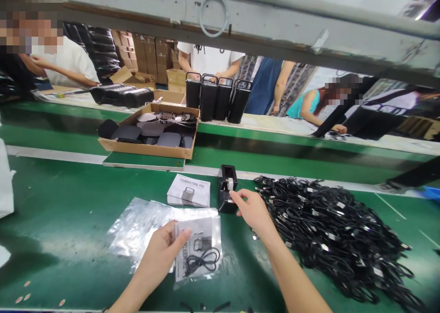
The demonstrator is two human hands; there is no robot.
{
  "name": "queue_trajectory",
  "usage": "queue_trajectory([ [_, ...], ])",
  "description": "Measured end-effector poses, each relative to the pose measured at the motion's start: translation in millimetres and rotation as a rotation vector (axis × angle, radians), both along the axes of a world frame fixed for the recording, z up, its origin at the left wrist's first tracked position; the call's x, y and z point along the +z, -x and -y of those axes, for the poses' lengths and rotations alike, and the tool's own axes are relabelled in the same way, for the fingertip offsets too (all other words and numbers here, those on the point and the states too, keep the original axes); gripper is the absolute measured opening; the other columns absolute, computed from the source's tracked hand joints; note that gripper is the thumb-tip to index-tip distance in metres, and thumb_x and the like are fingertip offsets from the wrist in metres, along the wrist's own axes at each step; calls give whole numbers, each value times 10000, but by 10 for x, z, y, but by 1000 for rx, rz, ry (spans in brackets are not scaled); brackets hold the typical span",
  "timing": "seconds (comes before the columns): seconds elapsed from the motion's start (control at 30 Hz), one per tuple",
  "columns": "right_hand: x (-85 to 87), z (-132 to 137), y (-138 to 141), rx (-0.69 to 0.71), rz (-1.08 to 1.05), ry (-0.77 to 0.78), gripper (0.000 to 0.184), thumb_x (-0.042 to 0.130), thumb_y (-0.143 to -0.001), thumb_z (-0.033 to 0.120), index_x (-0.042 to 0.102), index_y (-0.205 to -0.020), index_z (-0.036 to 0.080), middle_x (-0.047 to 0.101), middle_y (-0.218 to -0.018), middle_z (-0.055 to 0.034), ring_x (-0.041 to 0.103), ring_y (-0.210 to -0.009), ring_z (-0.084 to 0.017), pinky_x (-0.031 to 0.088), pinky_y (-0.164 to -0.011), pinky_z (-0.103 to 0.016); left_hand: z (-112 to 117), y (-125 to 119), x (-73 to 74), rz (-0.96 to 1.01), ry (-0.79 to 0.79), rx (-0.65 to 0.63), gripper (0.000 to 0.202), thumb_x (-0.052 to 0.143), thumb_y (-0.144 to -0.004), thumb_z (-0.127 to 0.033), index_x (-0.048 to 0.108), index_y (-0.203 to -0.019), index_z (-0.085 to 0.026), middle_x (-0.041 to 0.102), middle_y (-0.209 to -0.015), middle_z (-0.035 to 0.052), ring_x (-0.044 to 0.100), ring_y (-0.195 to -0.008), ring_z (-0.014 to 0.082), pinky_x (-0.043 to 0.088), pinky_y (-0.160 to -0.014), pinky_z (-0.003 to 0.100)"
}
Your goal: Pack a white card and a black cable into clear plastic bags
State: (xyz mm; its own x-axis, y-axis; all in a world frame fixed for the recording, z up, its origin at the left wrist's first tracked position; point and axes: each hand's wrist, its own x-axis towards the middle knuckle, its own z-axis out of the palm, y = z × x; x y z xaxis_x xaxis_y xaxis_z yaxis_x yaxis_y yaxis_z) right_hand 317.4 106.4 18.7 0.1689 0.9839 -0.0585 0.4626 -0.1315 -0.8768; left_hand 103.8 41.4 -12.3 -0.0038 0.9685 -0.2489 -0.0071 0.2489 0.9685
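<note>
My left hand (165,249) grips a clear plastic bag (216,233) near its upper left edge, thumb on top. Inside the bag are a printed manual (198,233) and a coiled black cable (202,261). At the black tape dispenser (225,205), my right hand (254,212) has thumb and forefinger pinched together by its front end, on the tape (230,184); the strip itself is hard to see. A stack of manuals (189,191) lies just left of the dispenser. Flat clear bags (132,221) are spread partly behind my left hand.
A large heap of black cables (330,235) covers the right of the green table (85,267). Beyond it, a cardboard box (147,149) holds dark flat parts. Several black handled devices (216,97) stand on the far bench, where co-workers are. A grey beam (275,19) crosses overhead.
</note>
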Motion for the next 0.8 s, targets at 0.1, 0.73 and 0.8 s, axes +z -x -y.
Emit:
queue_trajectory([
  [0.1,-52,21,68,8,-128,32,324,497,-763,470,601,-760,163,588,-633,-7,550,-493,-125,467,-552,-280,-24,5,-4,27,9,10,337,613,-673,-497,575,-707,-164,613,-564,-8,607,-567,176,472,-514,253],
  [0.73,-93,684,569,241,-454,264,360,510,-766,482,525,-623,152,629,-589,-9,364,-308,-39,268,-337,-173,68,-140,93,-229,-138,39,277,535,-759,-444,527,-673,-181,503,-562,-37,494,-544,125,397,-515,215],
  [0.8,-142,658,662,236,-315,298,413,482,-763,526,534,-590,155,630,-529,-19,340,-267,-46,239,-309,-181,103,-166,140,-225,-144,61,270,538,-753,-442,537,-677,-183,515,-564,-34,498,-542,127,403,-513,213],
])
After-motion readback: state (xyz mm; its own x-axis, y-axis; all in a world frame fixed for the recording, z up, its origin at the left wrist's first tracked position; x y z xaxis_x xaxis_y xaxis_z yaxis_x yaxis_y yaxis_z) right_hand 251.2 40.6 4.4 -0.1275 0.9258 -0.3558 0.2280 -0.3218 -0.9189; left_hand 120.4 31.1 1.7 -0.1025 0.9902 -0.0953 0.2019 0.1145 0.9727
